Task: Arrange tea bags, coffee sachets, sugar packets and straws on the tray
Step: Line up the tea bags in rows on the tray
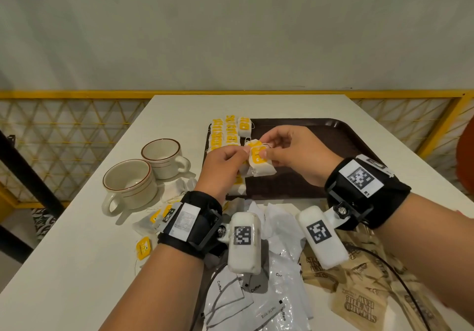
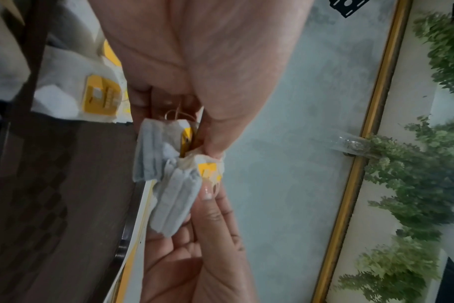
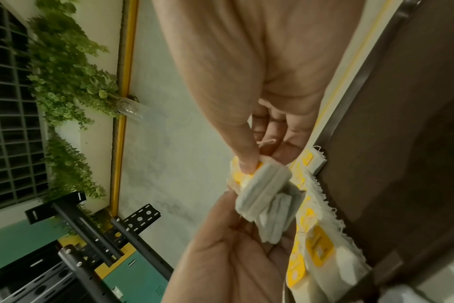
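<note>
White tea bags (image 1: 259,161) (yellow tags), held above brown tray (image 1: 320,135)

Both forearms reach forward and angle inward, each wrist wrapped in a black band. The left hand (image 1: 222,167) and right hand (image 1: 298,156) meet close together, knuckles up, raised in the air. The left's fingers (image 2: 140,98) are curled under, thumb pressed against them in a pinch. The right's thumb (image 3: 246,157) presses down against its bent fingers, also pinching.

two empty cups (image 1: 143,176) side by side on white table (image 1: 77,266), yellow lattice railing (image 1: 64,130) behind, grey wall (image 1: 230,23)
</note>
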The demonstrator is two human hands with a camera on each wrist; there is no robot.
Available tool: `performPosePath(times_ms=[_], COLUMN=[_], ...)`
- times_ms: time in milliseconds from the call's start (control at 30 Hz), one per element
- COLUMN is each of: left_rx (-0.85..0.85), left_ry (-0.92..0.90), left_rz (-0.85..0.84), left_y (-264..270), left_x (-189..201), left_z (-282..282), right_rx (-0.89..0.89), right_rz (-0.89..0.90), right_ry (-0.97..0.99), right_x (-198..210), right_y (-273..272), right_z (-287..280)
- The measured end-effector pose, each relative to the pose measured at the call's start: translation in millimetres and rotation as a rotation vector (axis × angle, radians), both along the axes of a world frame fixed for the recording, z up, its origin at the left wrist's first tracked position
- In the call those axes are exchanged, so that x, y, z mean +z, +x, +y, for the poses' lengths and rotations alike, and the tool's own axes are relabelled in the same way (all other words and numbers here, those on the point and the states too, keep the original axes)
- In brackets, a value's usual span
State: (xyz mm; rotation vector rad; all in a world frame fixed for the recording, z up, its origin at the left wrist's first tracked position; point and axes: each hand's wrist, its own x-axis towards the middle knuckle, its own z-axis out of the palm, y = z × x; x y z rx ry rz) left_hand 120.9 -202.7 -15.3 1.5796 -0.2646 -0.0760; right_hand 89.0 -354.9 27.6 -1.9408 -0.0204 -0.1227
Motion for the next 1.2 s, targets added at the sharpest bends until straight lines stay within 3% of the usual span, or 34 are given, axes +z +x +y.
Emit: performPosePath(times_ms=[367,600,833,1200], left_rx=[-0.178,-0.123,-0.045,-0.005], left_ry=[-0.280,-0.202,-0.173,-0.095], left_rz=[0.250,0.196,0.150,0.200], left_y=[-0.6,1.8,2.9,7.2], left_x=[0.3,-5.0,-6.8,-9.9], left_z=[-0.2,-1.8,-2.4,-1.7], right_rx=[0.045,0.162,0.044,-0.025], right_rz=[0.030,0.079,-0.031,-0.014], right_ry=[0.260,0.235,0.200,0.103], right_x=[4.3,2.9,1.7,-1.6], right_y=[-6.7,-7.8,-7.5,-7.8], right_z=[-2.6,-2.1,-3.7,4.1])
